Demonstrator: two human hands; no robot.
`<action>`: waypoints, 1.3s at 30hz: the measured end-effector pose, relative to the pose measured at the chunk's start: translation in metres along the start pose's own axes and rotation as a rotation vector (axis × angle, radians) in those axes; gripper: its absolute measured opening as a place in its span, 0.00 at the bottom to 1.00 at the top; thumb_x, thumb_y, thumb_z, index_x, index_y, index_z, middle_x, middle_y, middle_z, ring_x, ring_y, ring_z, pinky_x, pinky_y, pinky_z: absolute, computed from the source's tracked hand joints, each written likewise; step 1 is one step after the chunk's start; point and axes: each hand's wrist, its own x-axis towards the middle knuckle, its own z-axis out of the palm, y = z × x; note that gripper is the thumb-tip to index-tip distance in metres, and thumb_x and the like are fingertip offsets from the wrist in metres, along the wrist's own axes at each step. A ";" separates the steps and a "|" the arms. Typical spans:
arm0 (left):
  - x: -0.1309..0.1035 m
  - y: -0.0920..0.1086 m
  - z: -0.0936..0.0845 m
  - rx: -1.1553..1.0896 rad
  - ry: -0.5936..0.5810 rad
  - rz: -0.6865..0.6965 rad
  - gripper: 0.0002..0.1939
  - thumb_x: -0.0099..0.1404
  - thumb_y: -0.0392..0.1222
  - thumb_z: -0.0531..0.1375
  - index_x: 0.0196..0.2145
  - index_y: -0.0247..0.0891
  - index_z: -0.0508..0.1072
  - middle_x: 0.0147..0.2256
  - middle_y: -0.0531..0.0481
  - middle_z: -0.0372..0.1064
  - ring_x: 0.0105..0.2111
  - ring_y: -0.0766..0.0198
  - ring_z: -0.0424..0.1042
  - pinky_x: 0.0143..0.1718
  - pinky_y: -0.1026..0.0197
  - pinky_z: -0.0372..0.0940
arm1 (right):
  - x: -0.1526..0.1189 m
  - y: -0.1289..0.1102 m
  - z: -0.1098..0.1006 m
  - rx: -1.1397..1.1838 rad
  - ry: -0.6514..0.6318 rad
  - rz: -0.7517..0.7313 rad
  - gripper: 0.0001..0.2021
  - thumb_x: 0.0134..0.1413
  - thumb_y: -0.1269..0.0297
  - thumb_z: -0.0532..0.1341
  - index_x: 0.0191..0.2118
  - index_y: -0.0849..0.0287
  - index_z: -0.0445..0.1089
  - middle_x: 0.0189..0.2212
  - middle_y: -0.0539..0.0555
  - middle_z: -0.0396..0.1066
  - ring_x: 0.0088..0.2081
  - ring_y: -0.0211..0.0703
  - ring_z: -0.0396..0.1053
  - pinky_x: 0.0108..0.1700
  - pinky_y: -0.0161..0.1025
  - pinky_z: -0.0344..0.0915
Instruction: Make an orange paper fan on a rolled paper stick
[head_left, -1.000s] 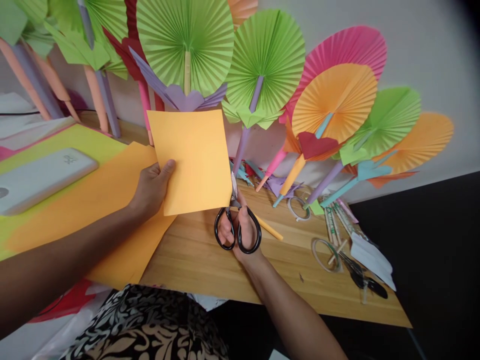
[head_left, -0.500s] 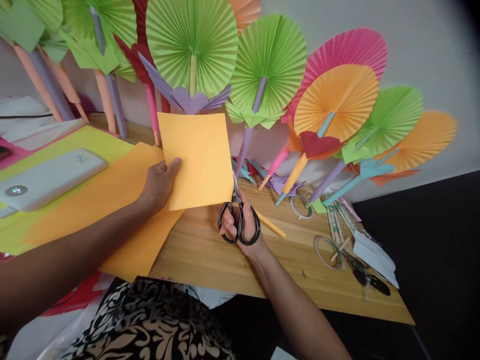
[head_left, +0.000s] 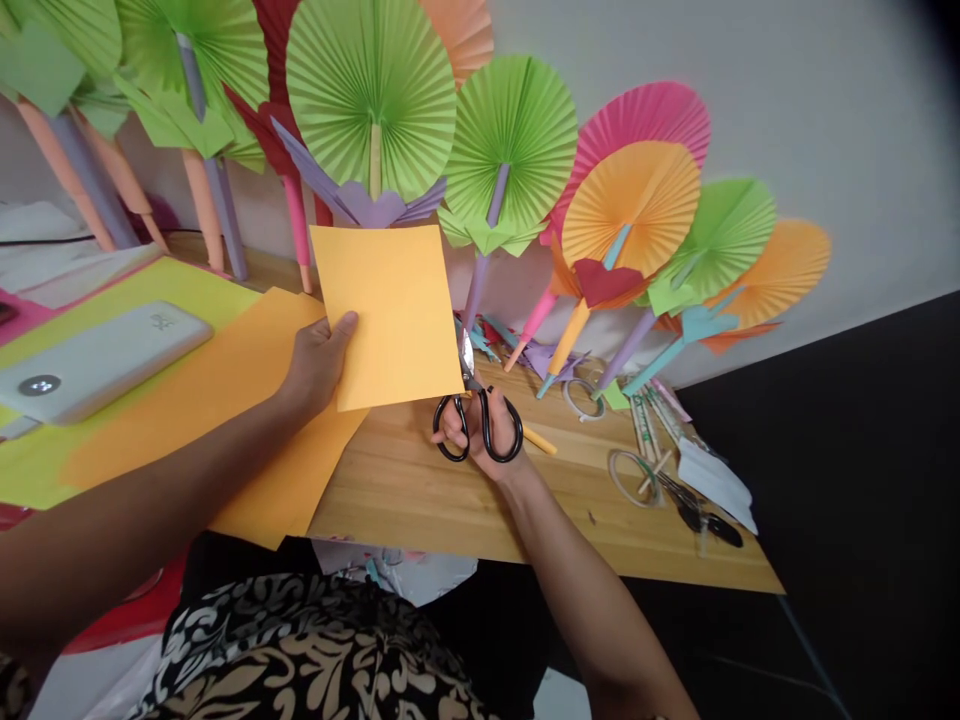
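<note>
A light orange paper sheet [head_left: 390,315] is held up above the table by its left edge, pinched in my left hand [head_left: 319,360] with the thumb on its front. Black-handled scissors [head_left: 502,425] are in my right hand [head_left: 484,430], fingers through the loops. Their blades point upward at the sheet's right edge, near its lower right corner, and the handles are spread apart. Part of the blades is hidden by the paper.
Larger orange sheets [head_left: 262,490] and a white power bank [head_left: 105,360] lie at the left. Pleated paper fans [head_left: 514,140] lean along the wall. A tape roll [head_left: 634,478] and more scissors [head_left: 709,520] rest at the right of the wooden table [head_left: 420,500].
The scissor handles have spread wider and the blades have opened beside the sheet's edge. The view has shifted, so the fans and tape at the right appear further left.
</note>
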 end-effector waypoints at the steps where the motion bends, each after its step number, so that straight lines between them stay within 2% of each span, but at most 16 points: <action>1: 0.001 0.000 0.000 -0.001 0.005 0.007 0.16 0.59 0.52 0.66 0.36 0.36 0.77 0.35 0.43 0.80 0.41 0.49 0.79 0.38 0.55 0.76 | 0.000 0.000 -0.001 0.000 -0.008 0.001 0.29 0.54 0.33 0.59 0.48 0.55 0.70 0.22 0.44 0.66 0.19 0.32 0.55 0.32 0.39 0.74; 6: 0.001 0.004 -0.001 0.002 0.003 0.055 0.17 0.57 0.54 0.67 0.36 0.36 0.77 0.35 0.44 0.80 0.39 0.50 0.80 0.34 0.57 0.76 | 0.000 -0.001 -0.004 0.028 -0.053 0.037 0.29 0.52 0.32 0.60 0.39 0.57 0.72 0.21 0.45 0.66 0.18 0.31 0.57 0.34 0.39 0.75; 8: -0.001 0.006 -0.001 0.029 -0.015 0.064 0.18 0.56 0.55 0.68 0.35 0.36 0.77 0.34 0.45 0.80 0.37 0.50 0.80 0.32 0.58 0.75 | 0.001 -0.001 -0.004 0.038 -0.059 0.037 0.29 0.52 0.32 0.60 0.38 0.58 0.72 0.20 0.45 0.66 0.18 0.31 0.57 0.34 0.39 0.75; 14: -0.005 0.009 -0.001 0.086 -0.030 0.049 0.22 0.53 0.60 0.69 0.32 0.37 0.77 0.31 0.45 0.79 0.33 0.51 0.79 0.30 0.56 0.74 | 0.003 -0.002 -0.001 -0.018 -0.037 0.015 0.31 0.56 0.35 0.58 0.53 0.57 0.68 0.18 0.43 0.65 0.17 0.33 0.56 0.30 0.39 0.73; 20: -0.007 0.010 0.000 0.084 -0.019 0.052 0.22 0.52 0.61 0.69 0.31 0.38 0.76 0.31 0.46 0.79 0.34 0.49 0.79 0.32 0.55 0.75 | 0.008 -0.009 0.006 -0.089 0.018 -0.061 0.28 0.64 0.45 0.53 0.62 0.57 0.60 0.17 0.42 0.66 0.15 0.33 0.54 0.26 0.36 0.68; 23: -0.008 0.012 0.002 0.068 0.008 0.035 0.21 0.52 0.60 0.69 0.32 0.38 0.76 0.32 0.46 0.80 0.36 0.49 0.80 0.32 0.56 0.75 | 0.016 -0.008 0.010 -0.083 0.068 -0.099 0.26 0.65 0.49 0.54 0.62 0.57 0.59 0.20 0.44 0.68 0.15 0.32 0.53 0.24 0.34 0.66; 28: -0.010 0.016 0.006 0.038 0.065 -0.027 0.17 0.55 0.55 0.67 0.33 0.38 0.76 0.33 0.44 0.80 0.38 0.47 0.80 0.31 0.55 0.75 | 0.026 0.000 0.016 -0.076 0.120 -0.117 0.25 0.64 0.47 0.54 0.61 0.54 0.60 0.16 0.41 0.61 0.14 0.34 0.52 0.20 0.34 0.63; 35: -0.011 0.014 0.007 0.040 0.047 -0.037 0.17 0.55 0.55 0.68 0.33 0.38 0.76 0.33 0.44 0.80 0.40 0.46 0.79 0.32 0.54 0.76 | 0.019 0.002 0.017 -0.096 0.183 -0.091 0.31 0.61 0.41 0.56 0.62 0.55 0.61 0.14 0.40 0.58 0.13 0.32 0.48 0.18 0.33 0.58; 39: -0.011 0.011 0.006 0.067 0.043 -0.032 0.15 0.57 0.54 0.67 0.30 0.39 0.76 0.32 0.45 0.80 0.39 0.46 0.79 0.34 0.52 0.76 | 0.017 0.002 0.015 -0.057 0.184 -0.088 0.32 0.59 0.41 0.58 0.64 0.53 0.59 0.16 0.40 0.61 0.13 0.31 0.49 0.18 0.31 0.58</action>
